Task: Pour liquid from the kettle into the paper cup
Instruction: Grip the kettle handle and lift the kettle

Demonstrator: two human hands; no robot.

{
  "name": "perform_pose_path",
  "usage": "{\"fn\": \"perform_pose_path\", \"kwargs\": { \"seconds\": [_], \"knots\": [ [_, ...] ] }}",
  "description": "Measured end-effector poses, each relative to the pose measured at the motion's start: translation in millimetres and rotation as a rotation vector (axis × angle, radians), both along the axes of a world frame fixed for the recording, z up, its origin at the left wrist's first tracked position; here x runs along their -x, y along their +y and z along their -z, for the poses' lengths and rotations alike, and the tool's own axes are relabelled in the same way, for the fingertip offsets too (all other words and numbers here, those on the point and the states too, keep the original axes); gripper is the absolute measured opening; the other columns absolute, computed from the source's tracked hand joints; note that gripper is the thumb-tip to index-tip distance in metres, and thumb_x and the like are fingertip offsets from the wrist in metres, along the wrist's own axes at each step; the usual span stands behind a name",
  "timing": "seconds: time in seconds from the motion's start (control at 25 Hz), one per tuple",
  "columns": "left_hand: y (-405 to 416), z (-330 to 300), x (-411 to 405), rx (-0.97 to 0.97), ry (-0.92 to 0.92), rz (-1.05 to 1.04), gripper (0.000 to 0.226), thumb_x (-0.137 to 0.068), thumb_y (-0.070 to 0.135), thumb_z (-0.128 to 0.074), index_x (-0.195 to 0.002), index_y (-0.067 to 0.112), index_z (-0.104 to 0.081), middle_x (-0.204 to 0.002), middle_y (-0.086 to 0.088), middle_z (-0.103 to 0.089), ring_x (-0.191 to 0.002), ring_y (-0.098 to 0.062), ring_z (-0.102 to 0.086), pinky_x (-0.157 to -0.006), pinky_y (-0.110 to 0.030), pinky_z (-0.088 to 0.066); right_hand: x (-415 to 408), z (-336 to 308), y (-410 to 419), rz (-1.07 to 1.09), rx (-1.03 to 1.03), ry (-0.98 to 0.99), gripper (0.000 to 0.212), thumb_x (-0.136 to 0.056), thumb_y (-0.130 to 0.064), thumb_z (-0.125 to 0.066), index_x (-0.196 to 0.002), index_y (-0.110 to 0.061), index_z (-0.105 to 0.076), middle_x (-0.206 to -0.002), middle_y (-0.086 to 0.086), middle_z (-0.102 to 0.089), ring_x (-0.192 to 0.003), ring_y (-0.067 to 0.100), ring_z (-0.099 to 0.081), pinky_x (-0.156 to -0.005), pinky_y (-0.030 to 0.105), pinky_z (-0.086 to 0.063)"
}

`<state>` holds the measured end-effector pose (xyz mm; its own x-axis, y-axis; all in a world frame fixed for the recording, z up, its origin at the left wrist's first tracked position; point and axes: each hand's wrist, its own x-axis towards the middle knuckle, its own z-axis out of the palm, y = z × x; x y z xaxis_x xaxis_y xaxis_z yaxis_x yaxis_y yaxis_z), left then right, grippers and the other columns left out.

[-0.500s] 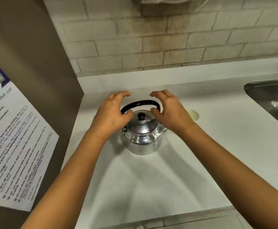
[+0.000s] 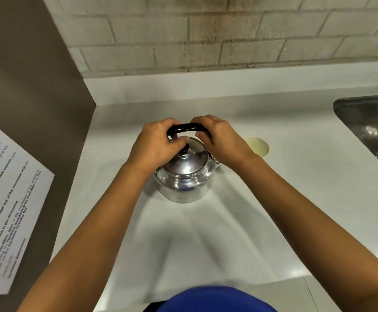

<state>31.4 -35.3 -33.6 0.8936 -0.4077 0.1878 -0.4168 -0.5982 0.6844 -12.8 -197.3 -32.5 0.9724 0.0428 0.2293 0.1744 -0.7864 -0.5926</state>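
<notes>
A shiny metal kettle with a black arched handle stands on the white counter. My left hand is closed around the handle's left end, its fingers above the lid knob. Over the handle's right end my right hand is closed too. The paper cup stands just right of the kettle, behind my right wrist, with only its pale open top showing. The kettle's spout is mostly hidden under my right hand.
A steel sink is set into the counter at the right. A brown panel with a printed notice rises on the left. A brick wall backs the counter. The counter's front edge runs near my blue clothing.
Both hands, which hovered open on either side of the handle, have closed onto it. The camera has tilted further down.
</notes>
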Motion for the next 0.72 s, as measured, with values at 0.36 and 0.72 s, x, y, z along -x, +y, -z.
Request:
{"fn": "perform_pose_path", "kwargs": {
  "seconds": [0.36, 0.72],
  "knots": [
    [-10.0, -3.4, 4.7, 0.217, 0.136, -0.179, 0.028, -0.053, 0.062, -0.073, -0.061, 0.035, -0.069, -0.059, 0.013, -0.067, -0.057, -0.005, -0.060, -0.059, -0.029, -0.048, 4.9, -0.1, -1.1, -0.047, -0.086, -0.018, 0.029, -0.089, -0.009, -0.049, -0.117, -0.009, -0.057, -0.108, 0.015, -0.061, -0.096, 0.027, -0.058, -0.080, 0.025, -0.042],
    [-13.4, -31.5, 12.3, 0.387, 0.080, -0.208, 0.028, -0.047, 0.059, -0.075, -0.061, 0.036, -0.069, -0.061, 0.015, -0.068, -0.059, -0.005, -0.062, -0.064, -0.028, -0.052, 60.9, 22.5, 11.8, 0.204, -0.321, -0.096, 0.060, -0.084, -0.015, -0.055, -0.139, -0.011, -0.028, -0.142, 0.014, -0.037, -0.131, 0.027, -0.034, -0.107, 0.025, -0.027]
  ]
}}
